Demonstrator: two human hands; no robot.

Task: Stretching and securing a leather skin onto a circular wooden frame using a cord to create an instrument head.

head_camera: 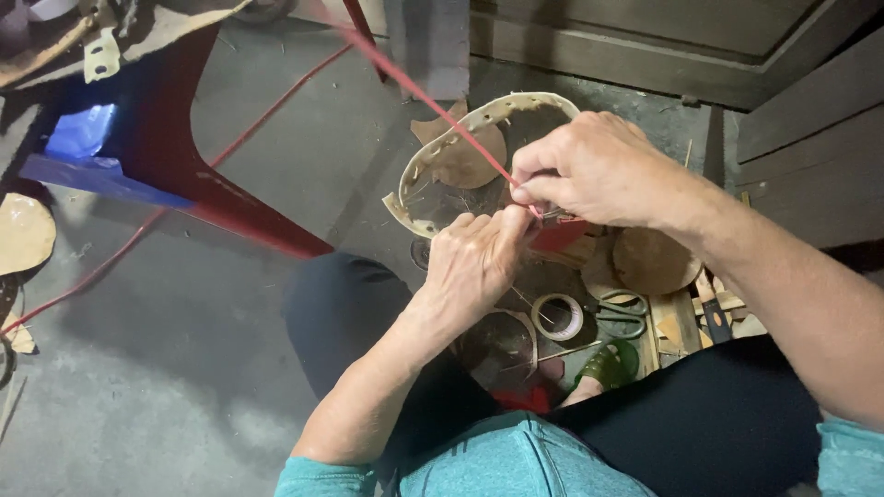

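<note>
Pinching the red cord (433, 106) between thumb and forefinger, my right hand (589, 170) holds it taut where it meets the small red piece (560, 235). My left hand (474, 262) closes tight on that piece from below. Both sit just in front of the curved, hole-punched tan strip (442, 152), above a tape roll (558, 317) and scissors (622, 317) on the floor.

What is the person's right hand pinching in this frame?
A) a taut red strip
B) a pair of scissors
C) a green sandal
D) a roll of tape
A: the right hand pinches the taut red strip that runs up and away to the left, close to the left hand; the roll of tape and scissors lie untouched on the floor below.
</note>
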